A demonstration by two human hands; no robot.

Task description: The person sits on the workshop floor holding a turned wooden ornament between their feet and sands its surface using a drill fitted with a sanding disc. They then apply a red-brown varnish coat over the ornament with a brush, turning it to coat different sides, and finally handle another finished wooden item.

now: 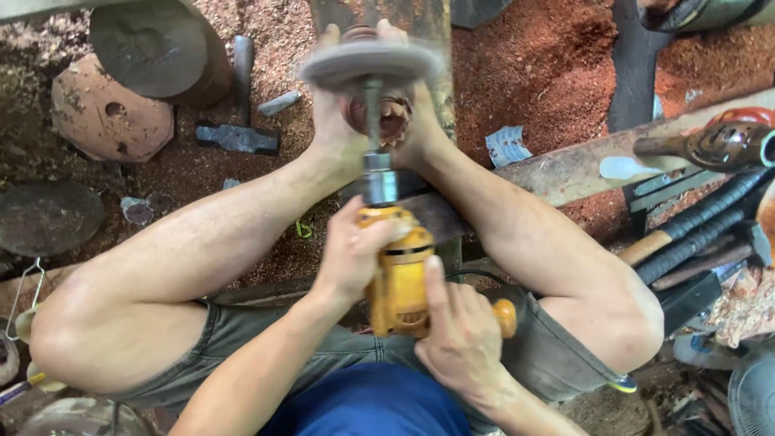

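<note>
Yellow drill (401, 278), centre, clamped in both my hands: left hand (351, 254) wrapped round its front, right hand (462, 339) closed on the rear. Its blurred disc (370, 63) meets a reddish wooden piece (379, 113) gripped between my feet. Hammer (238, 137) lies far left on sawdust; tool handles (694, 226) crowd the right.

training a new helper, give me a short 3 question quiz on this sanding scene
1. True or false: both hands grip the yellow power drill.
2. What holds the reddish wooden piece in place? A) a vise B) the person's bare feet C) a co-worker
3. What lies on the sawdust left of the spinning disc?

Key: 1 true, left hand near the chuck, right hand at the rear. 2 B. 3 a hammer.
</note>
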